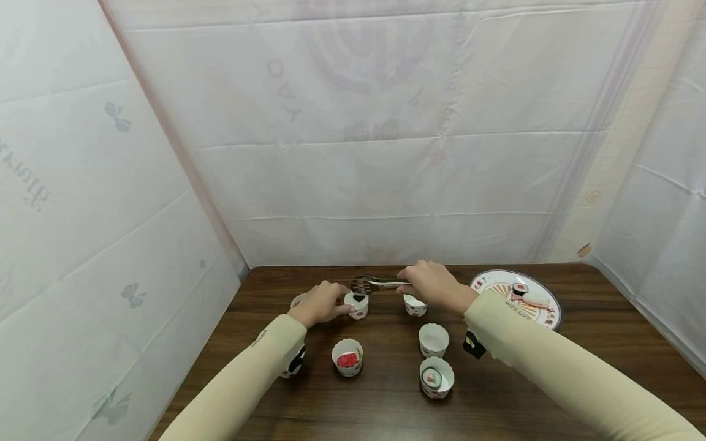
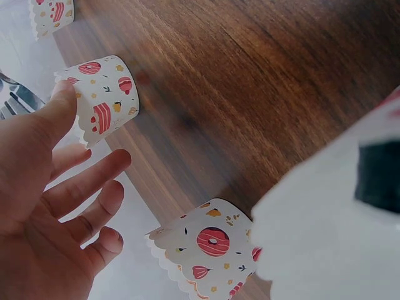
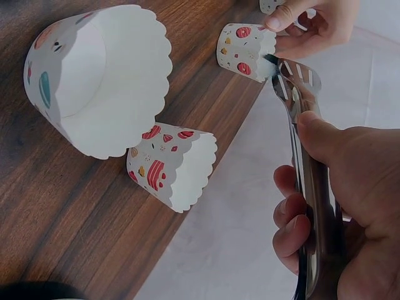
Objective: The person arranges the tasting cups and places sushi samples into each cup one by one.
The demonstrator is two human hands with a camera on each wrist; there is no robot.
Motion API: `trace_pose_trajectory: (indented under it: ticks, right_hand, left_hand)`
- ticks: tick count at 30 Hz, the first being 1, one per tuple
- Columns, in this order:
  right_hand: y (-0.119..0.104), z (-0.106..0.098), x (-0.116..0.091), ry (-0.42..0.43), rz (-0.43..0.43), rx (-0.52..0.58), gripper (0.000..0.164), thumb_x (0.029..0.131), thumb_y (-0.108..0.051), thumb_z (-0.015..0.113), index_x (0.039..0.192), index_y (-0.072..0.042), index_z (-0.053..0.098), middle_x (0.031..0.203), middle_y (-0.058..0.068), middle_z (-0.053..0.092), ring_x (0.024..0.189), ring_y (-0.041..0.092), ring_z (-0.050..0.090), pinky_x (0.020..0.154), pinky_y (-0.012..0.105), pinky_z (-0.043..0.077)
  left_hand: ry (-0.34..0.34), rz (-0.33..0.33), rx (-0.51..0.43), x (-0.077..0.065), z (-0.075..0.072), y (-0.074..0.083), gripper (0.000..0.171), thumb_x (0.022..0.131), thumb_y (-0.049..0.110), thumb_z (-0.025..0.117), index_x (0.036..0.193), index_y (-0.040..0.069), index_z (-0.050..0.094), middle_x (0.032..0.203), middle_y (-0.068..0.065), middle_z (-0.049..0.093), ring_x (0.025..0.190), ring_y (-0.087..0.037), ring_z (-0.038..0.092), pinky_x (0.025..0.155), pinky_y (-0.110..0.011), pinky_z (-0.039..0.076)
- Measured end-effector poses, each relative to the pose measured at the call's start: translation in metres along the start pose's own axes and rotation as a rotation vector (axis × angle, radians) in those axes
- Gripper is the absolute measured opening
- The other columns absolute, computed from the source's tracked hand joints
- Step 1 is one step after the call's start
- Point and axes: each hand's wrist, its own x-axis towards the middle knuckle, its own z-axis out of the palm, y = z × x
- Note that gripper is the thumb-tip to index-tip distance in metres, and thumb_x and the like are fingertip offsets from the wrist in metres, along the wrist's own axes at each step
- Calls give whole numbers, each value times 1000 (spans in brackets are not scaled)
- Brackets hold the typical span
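My left hand (image 1: 322,304) pinches the rim of a small white paper baking cup (image 1: 358,312) between thumb and index finger. In the left wrist view, the cup's (image 2: 106,100) cake and donut print shows, and the other fingers stay loosely bent off it. My right hand (image 1: 432,284) grips metal serving tongs (image 1: 386,283), whose slotted heads are at that cup's mouth. A small dark piece (image 3: 271,59) shows at the tong tips in the right wrist view; its kind is mostly hidden.
A cup with a red-topped piece (image 1: 347,360) and one with a sushi roll (image 1: 432,377) stand nearer me. More cups (image 1: 433,339) (image 1: 415,306) are at the right. A patterned plate (image 1: 502,277) holding sushi pieces (image 1: 535,298) lies at the far right, partly behind my right sleeve.
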Motion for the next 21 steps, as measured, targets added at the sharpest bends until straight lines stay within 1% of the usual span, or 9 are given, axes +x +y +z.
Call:
trace_pose_trajectory:
  ticks: [2, 4, 7, 10, 13, 16, 21]
  right_hand:
    - [0, 1, 0, -5, 6, 1, 11, 96, -24, 74, 91, -15, 75, 72, -4, 65, 58, 12, 59, 52, 32, 48]
    - [0, 1, 0, -12, 11, 1, 12, 97, -25, 74, 89, -16, 74, 70, -5, 64, 57, 11, 58, 51, 32, 47]
    - [0, 1, 0, -21, 22, 1, 12, 97, -26, 73, 91, -16, 74, 72, -5, 65, 58, 11, 59, 52, 31, 48]
    - [0, 0, -1, -18, 31, -5, 12, 98, -26, 72, 96, -14, 76, 77, -3, 69, 60, 12, 62, 53, 32, 49]
    - [-1, 0, -1, -9, 28, -9, 14, 97, -25, 73, 101, -13, 77, 80, 0, 71, 62, 14, 64, 53, 33, 50]
    - [-1, 1, -2, -4, 21, -11, 17, 96, -25, 74, 105, -11, 77, 84, 2, 73, 64, 16, 66, 55, 34, 52]
    - [-1, 0, -3, -16, 32, -11, 20, 97, -27, 73, 107, -11, 77, 87, 2, 74, 66, 16, 67, 56, 34, 53]
  left_hand:
    - [4, 4, 5, 1, 0, 0, 36, 97, 28, 74, 124, 4, 72, 90, -6, 72, 69, -12, 61, 67, -34, 53]
    - [2, 6, 2, 1, 0, 0, 34, 97, 28, 73, 123, 4, 72, 83, -3, 69, 64, -11, 56, 63, -33, 49]
    - [-2, 0, -7, 0, 0, 0, 37, 97, 27, 74, 126, 4, 71, 87, -4, 71, 66, -11, 61, 66, -34, 53]
    - [-4, -14, -21, -1, -1, 0, 43, 97, 28, 74, 131, 2, 68, 96, -10, 74, 76, -16, 69, 73, -38, 57]
    - [-4, -16, -29, -1, -1, 0, 43, 97, 28, 74, 131, 1, 68, 102, -12, 75, 83, -19, 72, 78, -41, 58]
    - [-1, -6, -32, -1, -1, 1, 42, 97, 27, 73, 130, 2, 68, 101, -11, 75, 83, -19, 72, 78, -41, 58]
    - [3, 27, -26, -1, -1, 1, 38, 97, 25, 74, 128, 2, 70, 96, -9, 74, 76, -15, 68, 72, -38, 57]
